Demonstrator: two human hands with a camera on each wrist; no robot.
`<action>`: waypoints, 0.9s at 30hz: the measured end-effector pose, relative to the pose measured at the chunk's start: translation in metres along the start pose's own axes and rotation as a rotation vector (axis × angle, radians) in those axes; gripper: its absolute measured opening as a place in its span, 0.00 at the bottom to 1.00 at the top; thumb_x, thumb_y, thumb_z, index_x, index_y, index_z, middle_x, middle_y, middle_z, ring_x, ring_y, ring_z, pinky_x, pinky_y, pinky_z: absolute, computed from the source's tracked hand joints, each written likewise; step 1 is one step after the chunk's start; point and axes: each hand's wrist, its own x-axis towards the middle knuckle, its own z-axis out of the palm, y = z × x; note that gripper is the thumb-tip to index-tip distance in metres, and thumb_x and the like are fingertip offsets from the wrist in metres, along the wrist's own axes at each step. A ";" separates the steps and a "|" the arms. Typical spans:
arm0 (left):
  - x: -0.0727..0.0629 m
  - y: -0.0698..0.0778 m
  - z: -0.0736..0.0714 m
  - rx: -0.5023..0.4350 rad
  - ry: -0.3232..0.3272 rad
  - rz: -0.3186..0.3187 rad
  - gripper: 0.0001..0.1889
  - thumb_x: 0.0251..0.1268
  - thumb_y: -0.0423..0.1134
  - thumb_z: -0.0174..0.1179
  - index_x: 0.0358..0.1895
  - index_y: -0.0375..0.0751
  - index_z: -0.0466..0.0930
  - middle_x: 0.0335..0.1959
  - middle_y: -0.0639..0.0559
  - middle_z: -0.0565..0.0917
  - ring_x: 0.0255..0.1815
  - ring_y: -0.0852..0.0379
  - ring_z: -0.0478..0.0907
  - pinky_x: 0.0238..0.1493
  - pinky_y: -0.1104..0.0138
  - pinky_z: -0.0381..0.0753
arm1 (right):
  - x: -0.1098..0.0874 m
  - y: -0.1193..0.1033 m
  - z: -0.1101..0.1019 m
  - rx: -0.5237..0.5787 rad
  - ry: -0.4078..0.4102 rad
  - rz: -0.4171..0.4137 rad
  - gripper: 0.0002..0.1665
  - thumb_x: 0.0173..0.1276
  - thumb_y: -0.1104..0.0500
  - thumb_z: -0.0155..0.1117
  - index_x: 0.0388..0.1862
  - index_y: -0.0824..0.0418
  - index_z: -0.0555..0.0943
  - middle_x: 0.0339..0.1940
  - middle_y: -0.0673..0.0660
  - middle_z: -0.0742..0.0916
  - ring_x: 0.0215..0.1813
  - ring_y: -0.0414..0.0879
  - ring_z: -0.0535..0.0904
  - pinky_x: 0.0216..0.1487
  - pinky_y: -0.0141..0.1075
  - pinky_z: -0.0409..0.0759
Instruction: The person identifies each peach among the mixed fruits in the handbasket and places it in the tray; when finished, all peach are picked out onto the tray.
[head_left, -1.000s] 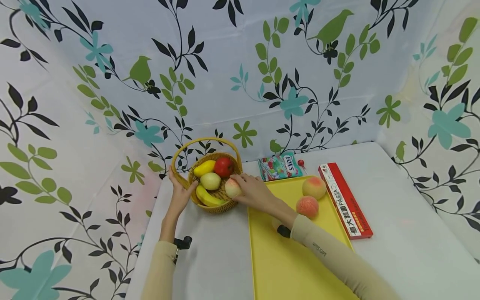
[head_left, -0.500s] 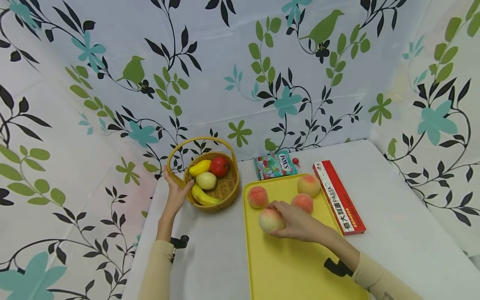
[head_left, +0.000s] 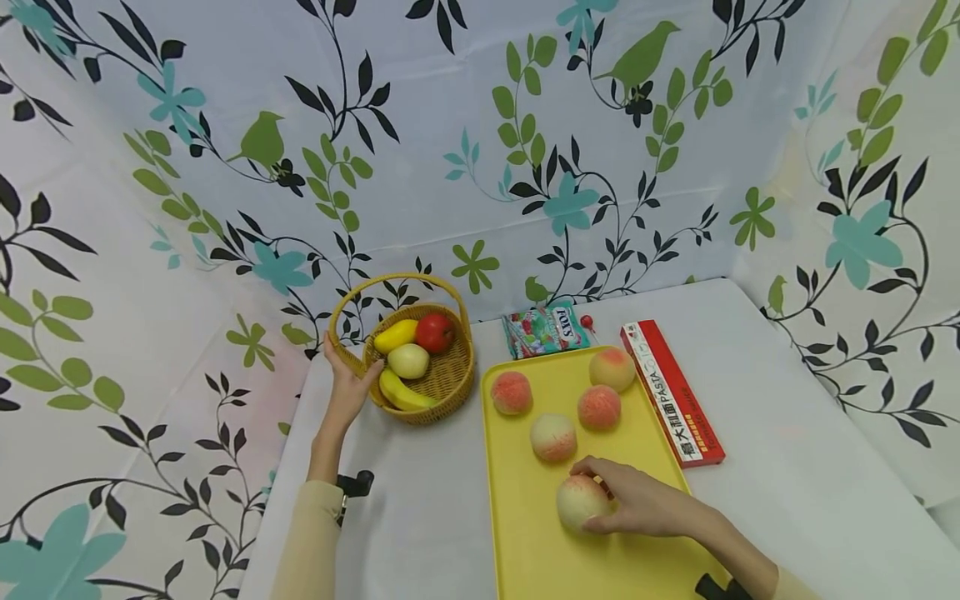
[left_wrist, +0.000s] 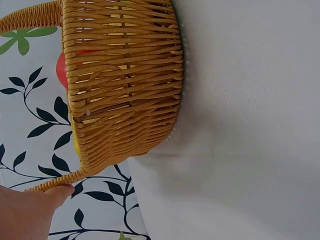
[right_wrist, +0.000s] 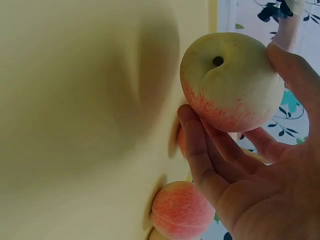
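A pale peach with a red blush (head_left: 583, 504) is held in my right hand (head_left: 637, 500), close over the yellow tray (head_left: 525, 550). In the right wrist view thumb and fingers wrap the sides of this peach (right_wrist: 230, 82). At the left my left hand (head_left: 348, 390) grips the handle base of a wicker basket (head_left: 450, 400); in the left wrist view the thumb (left_wrist: 57, 194) presses on the handle. Inside the basket lie a red apple (head_left: 435, 333), a yellow mango-like fruit (head_left: 395, 336), a pale green round fruit (head_left: 408, 362) and a banana (head_left: 405, 393).
Several more peaches stand on the tray, among them a red one (head_left: 512, 392) and a pale one (head_left: 553, 437). A red pasta box (head_left: 672, 392) lies along the tray's right edge. Behind it are a candy bag (head_left: 546, 330) and a red lollipop (head_left: 587, 322).
My right hand has carried the peach from the basket to the tray, then farther toward me. The red and pale peaches its hand or arm covered now show. My left hand keeps hold of the basket.
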 end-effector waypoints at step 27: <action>-0.004 0.011 -0.001 0.015 0.004 -0.016 0.60 0.73 0.44 0.62 0.79 0.61 0.11 0.84 0.48 0.19 0.87 0.44 0.24 0.85 0.43 0.31 | -0.013 0.010 0.004 -0.095 0.065 -0.004 0.43 0.74 0.37 0.60 0.81 0.51 0.63 0.82 0.67 0.63 0.81 0.70 0.58 0.72 0.75 0.59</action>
